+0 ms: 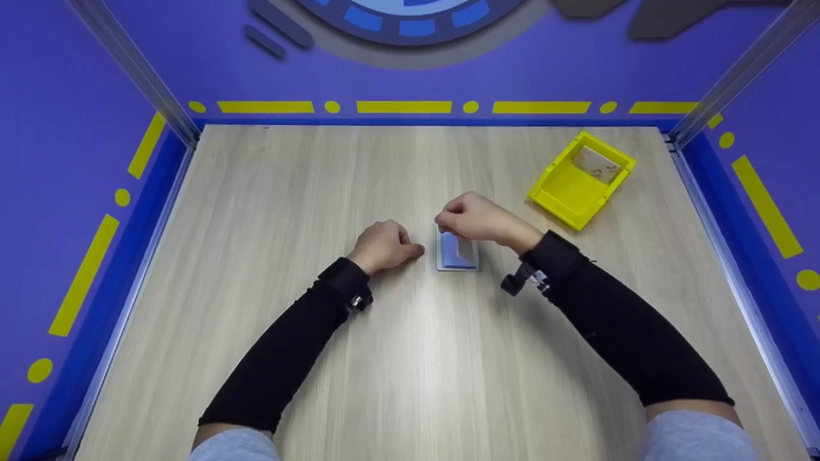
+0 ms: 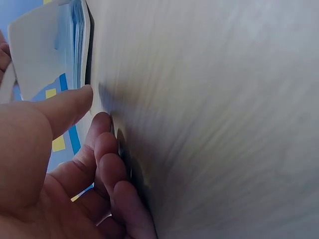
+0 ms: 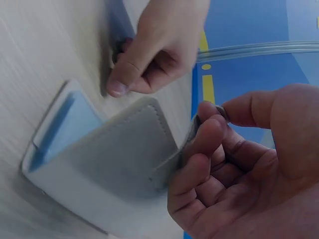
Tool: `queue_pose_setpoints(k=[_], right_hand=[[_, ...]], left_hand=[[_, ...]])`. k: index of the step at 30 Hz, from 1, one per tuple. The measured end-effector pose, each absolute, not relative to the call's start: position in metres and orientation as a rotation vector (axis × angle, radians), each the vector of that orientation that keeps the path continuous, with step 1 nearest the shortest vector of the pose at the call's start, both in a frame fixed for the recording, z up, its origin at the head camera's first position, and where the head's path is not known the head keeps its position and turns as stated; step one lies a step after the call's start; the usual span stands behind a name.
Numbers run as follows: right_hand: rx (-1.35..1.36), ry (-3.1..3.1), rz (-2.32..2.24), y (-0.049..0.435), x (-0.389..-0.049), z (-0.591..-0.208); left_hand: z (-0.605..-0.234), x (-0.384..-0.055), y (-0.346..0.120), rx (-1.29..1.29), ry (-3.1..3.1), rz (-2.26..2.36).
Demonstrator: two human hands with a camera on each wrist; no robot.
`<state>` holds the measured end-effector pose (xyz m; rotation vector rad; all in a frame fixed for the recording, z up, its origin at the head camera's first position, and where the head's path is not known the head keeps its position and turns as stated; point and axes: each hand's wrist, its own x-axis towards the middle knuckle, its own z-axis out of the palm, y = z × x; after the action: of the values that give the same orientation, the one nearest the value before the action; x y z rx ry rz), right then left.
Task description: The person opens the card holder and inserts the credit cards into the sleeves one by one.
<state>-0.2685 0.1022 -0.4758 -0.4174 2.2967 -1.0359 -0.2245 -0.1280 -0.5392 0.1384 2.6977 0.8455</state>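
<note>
A small pale-grey card holder (image 1: 475,255) with stitched edges lies on the wooden table (image 1: 307,186), its front cover (image 3: 127,144) lifted partway. Light-blue sleeves (image 1: 452,251) show inside it. My right hand (image 1: 479,219) pinches the strap tab (image 3: 167,172) of that cover between thumb and fingers, above the holder. Just left of the holder, my left hand (image 1: 384,246) rests on the table with loosely bent fingers and the thumb pointing toward it. In the left wrist view, the thumb and fingers hold nothing.
A yellow bin (image 1: 567,198) stands at the back right, with a beige patterned flat piece (image 1: 597,163) leaning inside against its rear. Blue walls (image 1: 410,83) with yellow marks enclose the table at the back and sides. Metal posts (image 1: 737,73) stand at the rear corners.
</note>
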Motion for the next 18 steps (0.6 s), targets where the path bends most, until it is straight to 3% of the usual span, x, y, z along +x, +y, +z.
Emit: queue_pose_setpoints(k=[15,18], right_hand=[[-0.487,2.34,-1.022,0.076,-0.266,-0.514],[-0.467,2.339,-1.016,0.082,-0.266,-0.515]], left_hand=[[-0.558,-0.236,-0.136,0.2,2.692,0.921],[-0.543,-0.23,-0.135,0.158,2.657,0.914]])
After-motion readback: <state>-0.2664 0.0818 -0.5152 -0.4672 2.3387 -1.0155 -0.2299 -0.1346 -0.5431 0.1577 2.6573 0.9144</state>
